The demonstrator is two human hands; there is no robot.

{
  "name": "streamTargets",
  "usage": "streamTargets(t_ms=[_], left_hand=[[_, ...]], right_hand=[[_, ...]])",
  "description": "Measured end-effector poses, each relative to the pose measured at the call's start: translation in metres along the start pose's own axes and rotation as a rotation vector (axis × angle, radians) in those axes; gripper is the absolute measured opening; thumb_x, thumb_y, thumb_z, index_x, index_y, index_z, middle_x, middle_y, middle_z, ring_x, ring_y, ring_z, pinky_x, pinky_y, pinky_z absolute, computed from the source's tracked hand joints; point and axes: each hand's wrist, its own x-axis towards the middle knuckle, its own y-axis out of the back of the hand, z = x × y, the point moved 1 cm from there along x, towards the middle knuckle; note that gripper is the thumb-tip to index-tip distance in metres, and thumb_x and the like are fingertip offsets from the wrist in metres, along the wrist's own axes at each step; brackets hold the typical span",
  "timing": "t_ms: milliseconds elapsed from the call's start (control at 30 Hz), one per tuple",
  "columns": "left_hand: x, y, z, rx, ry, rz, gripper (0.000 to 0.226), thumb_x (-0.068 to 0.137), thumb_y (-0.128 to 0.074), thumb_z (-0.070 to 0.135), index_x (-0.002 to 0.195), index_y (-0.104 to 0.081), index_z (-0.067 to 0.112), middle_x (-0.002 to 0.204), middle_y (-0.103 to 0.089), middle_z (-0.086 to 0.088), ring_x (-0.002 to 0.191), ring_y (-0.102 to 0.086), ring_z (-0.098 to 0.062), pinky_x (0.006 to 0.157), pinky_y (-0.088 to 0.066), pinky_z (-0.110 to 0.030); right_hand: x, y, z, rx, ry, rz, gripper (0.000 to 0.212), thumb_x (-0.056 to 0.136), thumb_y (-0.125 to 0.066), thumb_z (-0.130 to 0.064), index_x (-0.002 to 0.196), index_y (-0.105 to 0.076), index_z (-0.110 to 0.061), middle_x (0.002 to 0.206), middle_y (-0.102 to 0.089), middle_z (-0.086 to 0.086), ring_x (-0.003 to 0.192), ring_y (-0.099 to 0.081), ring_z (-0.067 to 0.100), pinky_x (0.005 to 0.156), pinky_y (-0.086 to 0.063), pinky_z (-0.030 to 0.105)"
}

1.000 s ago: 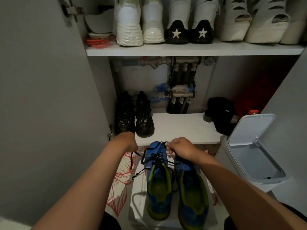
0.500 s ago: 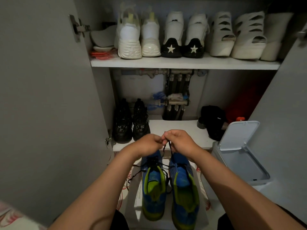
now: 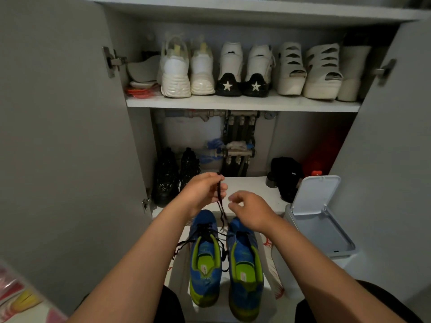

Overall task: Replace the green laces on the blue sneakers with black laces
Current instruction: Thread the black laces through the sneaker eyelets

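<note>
The left grip [image 3: 205, 191] pinches the black lace [image 3: 220, 194], lifting it above the blue sneakers [image 3: 203, 220], which sit near, toes toward the far cabinet [image 3: 70, 136]. The right grip [image 3: 250, 209], fingers loosely curled, hovers just right of the lace, seemingly empty. Keep the lace taut and untwisted while threading.

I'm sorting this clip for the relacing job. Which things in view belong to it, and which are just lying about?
Part of the job:
- left hand, holding the black lace
- right hand, beside the lace
- blue sneakers

Just lying about:
- white shoes
- star-heeled sneakers
- black boots
- open-lidded bin
</note>
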Motion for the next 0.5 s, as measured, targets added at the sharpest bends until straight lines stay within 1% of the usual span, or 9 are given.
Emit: streamTargets(t_ms=[67,133,167,200,267,333,367,400,500], left_hand=[[-0.003,-0.005,0.002,0.224,-0.028,-0.044,0.012,0.1,-0.053,0.017,0.098,-0.063,0.011,0.065,-0.061,0.0,0.057,-0.057,-0.015,0.061,-0.051,-0.026],[-0.008,-0.01,0.002,0.499,-0.07,-0.095,0.017,0.099,-0.054,0.018,0.091,-0.068,0.015,0.06,-0.06,0.003,0.054,-0.055,-0.012,0.057,-0.049,-0.024],[-0.01,-0.012,0.002,0.616,-0.092,-0.114,0.019,0.098,-0.055,0.019,0.085,-0.07,0.017,0.058,-0.06,0.004,0.053,-0.054,-0.011,0.056,-0.049,-0.023],[-0.012,-0.013,0.003,0.715,-0.116,-0.118,0.022,0.097,-0.056,0.02,0.079,-0.07,0.02,0.058,-0.06,0.005,0.053,-0.055,-0.01,0.057,-0.049,-0.024],[-0.015,-0.012,0.005,0.884,-0.174,-0.072,0.024,0.093,-0.059,0.024,0.072,-0.07,0.023,0.06,-0.064,0.007,0.057,-0.059,-0.008,0.06,-0.052,-0.025],[-0.018,-0.007,0.01,1.033,-0.221,0.009,0.021,0.092,-0.06,0.028,0.076,-0.072,0.023,0.067,-0.068,0.006,0.065,-0.063,-0.007,0.063,-0.051,-0.024],[-0.018,-0.004,0.012,1.081,-0.231,0.051,0.02,0.093,-0.06,0.028,0.078,-0.072,0.022,0.07,-0.069,0.006,0.068,-0.064,-0.008,0.063,-0.05,-0.024],[-0.019,0.0,0.014,1.1,-0.231,0.091,0.02,0.094,-0.059,0.026,0.078,-0.071,0.022,0.071,-0.068,0.006,0.069,-0.064,-0.009,0.063,-0.048,-0.024],[-0.022,0.012,0.015,1.086,-0.195,0.202,0.021,0.095,-0.056,0.019,0.078,-0.068,0.021,0.075,-0.066,0.009,0.07,-0.061,-0.007,0.061,-0.045,-0.022]], right_hand=[[-0.003,0.004,-0.001,-0.013,0.027,0.066,0.051,0.093,-0.06,-0.03,0.142,-0.046,-0.028,0.139,-0.049,-0.002,0.116,-0.055,0.016,0.096,-0.041,0.026],[-0.003,0.009,-0.005,0.114,0.099,0.056,0.066,0.092,-0.058,-0.02,0.15,-0.033,-0.038,0.149,-0.039,-0.005,0.1,-0.055,0.01,0.091,-0.041,0.025],[-0.004,0.011,-0.008,0.191,0.138,0.028,0.067,0.092,-0.057,-0.015,0.15,-0.033,-0.041,0.147,-0.042,-0.007,0.087,-0.055,0.005,0.085,-0.044,0.023],[-0.005,0.012,-0.012,0.266,0.173,-0.008,0.064,0.093,-0.055,-0.01,0.146,-0.04,-0.042,0.141,-0.05,-0.008,0.077,-0.057,-0.001,0.077,-0.047,0.022],[-0.006,0.012,-0.016,0.347,0.211,-0.063,0.047,0.094,-0.055,-0.007,0.129,-0.058,-0.038,0.11,-0.068,-0.011,0.067,-0.061,-0.003,0.064,-0.049,0.018],[-0.009,0.013,-0.017,0.288,0.196,-0.066,0.026,0.095,-0.058,-0.012,0.108,-0.067,-0.032,0.081,-0.07,-0.011,0.063,-0.061,-0.003,0.061,-0.047,0.016],[-0.009,0.014,-0.016,0.242,0.168,-0.061,0.016,0.096,-0.059,-0.017,0.1,-0.07,-0.027,0.073,-0.068,-0.009,0.061,-0.06,-0.003,0.063,-0.046,0.019],[-0.009,0.014,-0.013,0.211,0.132,-0.056,0.012,0.096,-0.059,-0.022,0.093,-0.071,-0.024,0.067,-0.067,-0.007,0.057,-0.057,-0.002,0.063,-0.045,0.022],[-0.008,0.019,-0.006,0.224,-0.018,-0.07,0.022,0.098,-0.057,-0.026,0.084,-0.074,-0.02,0.059,-0.062,-0.005,0.048,-0.053,0.0,0.055,-0.041,0.021]])
